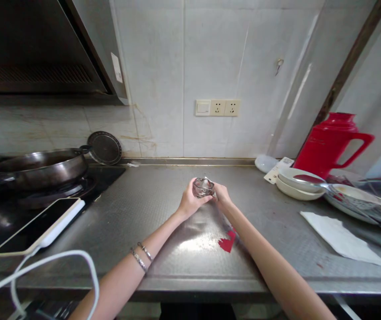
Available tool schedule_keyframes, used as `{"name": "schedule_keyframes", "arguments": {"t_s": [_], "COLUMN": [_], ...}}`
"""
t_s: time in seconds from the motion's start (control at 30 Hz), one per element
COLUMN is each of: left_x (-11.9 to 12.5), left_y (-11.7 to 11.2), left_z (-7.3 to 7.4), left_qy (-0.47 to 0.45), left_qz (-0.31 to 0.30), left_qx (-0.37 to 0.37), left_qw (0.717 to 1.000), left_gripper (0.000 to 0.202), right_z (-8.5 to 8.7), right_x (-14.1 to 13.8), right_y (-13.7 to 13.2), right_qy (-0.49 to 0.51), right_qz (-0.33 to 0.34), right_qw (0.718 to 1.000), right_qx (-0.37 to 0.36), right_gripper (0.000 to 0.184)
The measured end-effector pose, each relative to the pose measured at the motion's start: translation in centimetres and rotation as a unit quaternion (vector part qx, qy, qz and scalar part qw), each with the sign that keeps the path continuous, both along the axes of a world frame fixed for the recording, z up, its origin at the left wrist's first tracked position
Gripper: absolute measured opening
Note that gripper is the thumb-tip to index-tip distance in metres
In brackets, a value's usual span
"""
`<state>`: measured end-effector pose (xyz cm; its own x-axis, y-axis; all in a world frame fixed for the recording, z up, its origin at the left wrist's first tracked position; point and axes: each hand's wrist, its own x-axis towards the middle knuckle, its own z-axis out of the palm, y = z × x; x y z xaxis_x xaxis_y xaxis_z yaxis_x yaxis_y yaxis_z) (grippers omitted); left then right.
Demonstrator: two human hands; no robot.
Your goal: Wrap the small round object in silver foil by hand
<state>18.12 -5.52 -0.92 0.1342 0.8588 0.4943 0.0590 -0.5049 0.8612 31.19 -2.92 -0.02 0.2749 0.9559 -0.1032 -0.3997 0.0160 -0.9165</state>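
Over the middle of the steel counter, both hands are around a small shiny, see-through cup-like thing [203,188] with a wavy rim; its exact kind is unclear. My left hand [189,201], below two silver bracelets on the forearm, wraps its left side with the thumb across the front. On the opposite side, my right hand [222,194] is closed against it, its fingers mostly hidden. A jagged red piece [228,241] shows on the counter near my right forearm.
At left, a steel pan [44,166] sits on the stove, near a phone [37,226] with a white cable [77,253]. To the right are stacked bowls [300,192], a white tissue [342,238], plates [353,209] and a red thermos jug [327,146]. Sockets [225,108] are on the wall.
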Motion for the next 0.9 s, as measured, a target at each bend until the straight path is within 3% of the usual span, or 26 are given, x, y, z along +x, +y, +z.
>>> {"name": "schedule_keyframes", "arguments": {"t_s": [0.37,0.67,0.77,0.9], "left_x": [-0.3,0.2,0.3,0.1], "left_y": [0.1,-0.3,-0.3,-0.1], "left_z": [-0.1,-0.5,-0.7,-0.9], "left_qy": [0.033,0.047,0.033,0.009], "left_qz": [0.073,0.056,0.005,-0.115], "left_qx": [-0.024,0.000,-0.011,-0.029], "left_qw": [0.997,0.997,0.999,0.993], "left_gripper": [0.085,0.080,0.086,0.089], "right_z": [1.2,1.6,1.3,0.8], "right_x": [-0.7,-1.7,-1.5,-0.8], "right_y": [-0.5,-1.4,-1.3,-1.0], "right_qy": [0.059,0.071,0.061,0.051], "right_qz": [0.102,0.132,0.114,0.132], "right_qw": [0.993,0.987,0.988,0.989], "right_qx": [-0.010,0.063,0.083,0.050], "right_gripper": [0.012,0.032,0.037,0.046]}}
